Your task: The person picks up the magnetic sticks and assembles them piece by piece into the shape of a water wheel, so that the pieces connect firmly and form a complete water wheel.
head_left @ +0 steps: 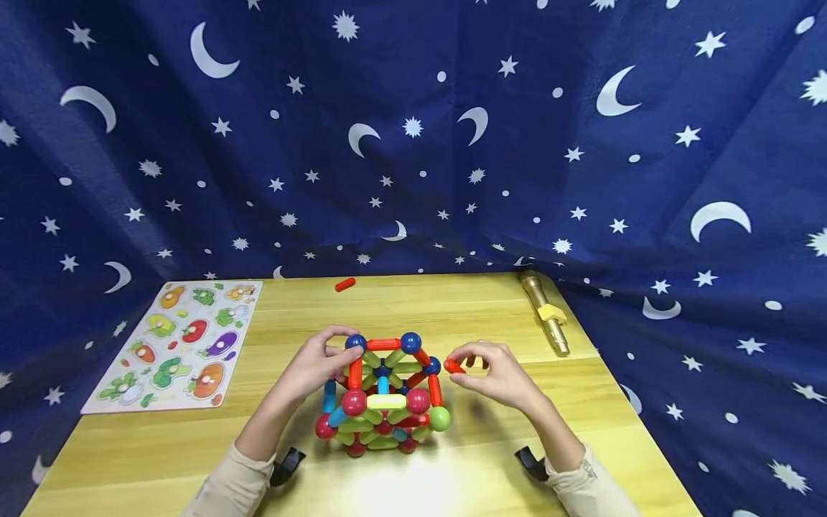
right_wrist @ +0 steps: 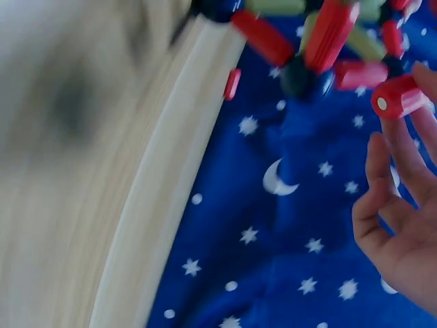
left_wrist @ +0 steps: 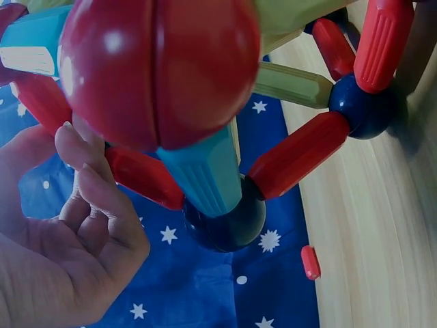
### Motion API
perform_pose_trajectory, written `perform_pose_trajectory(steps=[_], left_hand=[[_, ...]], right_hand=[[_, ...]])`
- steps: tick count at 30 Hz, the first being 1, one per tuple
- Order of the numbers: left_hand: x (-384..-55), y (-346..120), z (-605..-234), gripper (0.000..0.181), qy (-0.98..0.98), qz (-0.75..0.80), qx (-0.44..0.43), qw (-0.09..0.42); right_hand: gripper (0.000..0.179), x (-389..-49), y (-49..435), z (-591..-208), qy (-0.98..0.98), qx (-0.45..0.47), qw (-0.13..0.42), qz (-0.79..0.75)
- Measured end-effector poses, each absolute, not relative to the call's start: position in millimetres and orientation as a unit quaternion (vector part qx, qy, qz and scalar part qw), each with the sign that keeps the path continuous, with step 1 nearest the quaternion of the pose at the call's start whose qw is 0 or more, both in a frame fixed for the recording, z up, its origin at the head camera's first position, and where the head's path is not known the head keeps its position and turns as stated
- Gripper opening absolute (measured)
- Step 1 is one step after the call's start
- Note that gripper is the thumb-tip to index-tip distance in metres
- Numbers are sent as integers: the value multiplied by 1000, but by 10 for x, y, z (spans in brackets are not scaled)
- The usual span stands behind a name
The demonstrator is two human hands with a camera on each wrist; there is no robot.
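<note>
A frame of magnetic rods and balls (head_left: pixel 385 402) stands on the table, built from red, blue and yellow-green rods joined by red, dark blue and green balls. My left hand (head_left: pixel 313 366) holds its upper left corner, fingers around a dark blue ball (head_left: pixel 356 343) and the red rod below it. In the left wrist view, a large red ball (left_wrist: pixel 160 68) partly covers the grip. To the right of the frame, my right hand (head_left: pixel 494 373) pinches a loose red magnetic rod (right_wrist: pixel 399 97) between thumb and fingers. That rod is apart from the frame, its end facing the right wrist camera.
Another red rod (head_left: pixel 345 284) lies at the table's far edge. A vegetable puzzle board (head_left: pixel 242 316) lies at the left. At the back right is a gold tube with a yellow piece (head_left: pixel 551 313). A blue star-patterned cloth (head_left: pixel 413 194) hangs behind the table.
</note>
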State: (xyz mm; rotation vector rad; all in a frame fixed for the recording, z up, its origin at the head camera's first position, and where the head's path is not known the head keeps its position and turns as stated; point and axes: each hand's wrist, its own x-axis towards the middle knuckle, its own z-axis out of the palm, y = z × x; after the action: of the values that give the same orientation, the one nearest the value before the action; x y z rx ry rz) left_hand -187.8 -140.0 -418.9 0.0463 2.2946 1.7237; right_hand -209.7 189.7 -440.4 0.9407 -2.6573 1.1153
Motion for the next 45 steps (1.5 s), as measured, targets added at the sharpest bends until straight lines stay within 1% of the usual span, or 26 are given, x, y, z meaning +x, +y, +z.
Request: perform_pose_trajectory(steps=[5,10,21,28,31,36,38,41,45], left_hand=[[-1885,-1415,-4173,54,796,591,8,134],[-1875,-1402,-4159,55,794,591,8,141],[-1866,-1406,-4142,53,797,587,9,141],[-1871,-1403,-4134,52,801,582,8,137],[-1869,-1407,-4141,53,803,580,9,134],[-1876,-1395,-4152,52,805,578,12,134],[-1876,-1397,-4152,51,805,577,9,134],[-1874,-1399,-4150,51,805,577,4,134],[-1869,-1398,-4146,51,804,579,3,134]], right_hand=[[24,-1853,1818,-4378,-855,393,60,335],[25,-1761,1750,-4394,-835,425,57,346],[19,-1714,1664,-4486,-820,382,-9,425],[29,-1676,1653,-4589,-815,360,-17,454],[34,-1613,1658,-4639,-830,321,-9,455],[28,-1462,1628,-4773,-833,232,36,502],[25,-1412,1587,-4842,-819,218,68,526],[27,-1353,1512,-4928,-801,229,135,537],[42,-1277,1436,-4998,-788,269,224,506]])
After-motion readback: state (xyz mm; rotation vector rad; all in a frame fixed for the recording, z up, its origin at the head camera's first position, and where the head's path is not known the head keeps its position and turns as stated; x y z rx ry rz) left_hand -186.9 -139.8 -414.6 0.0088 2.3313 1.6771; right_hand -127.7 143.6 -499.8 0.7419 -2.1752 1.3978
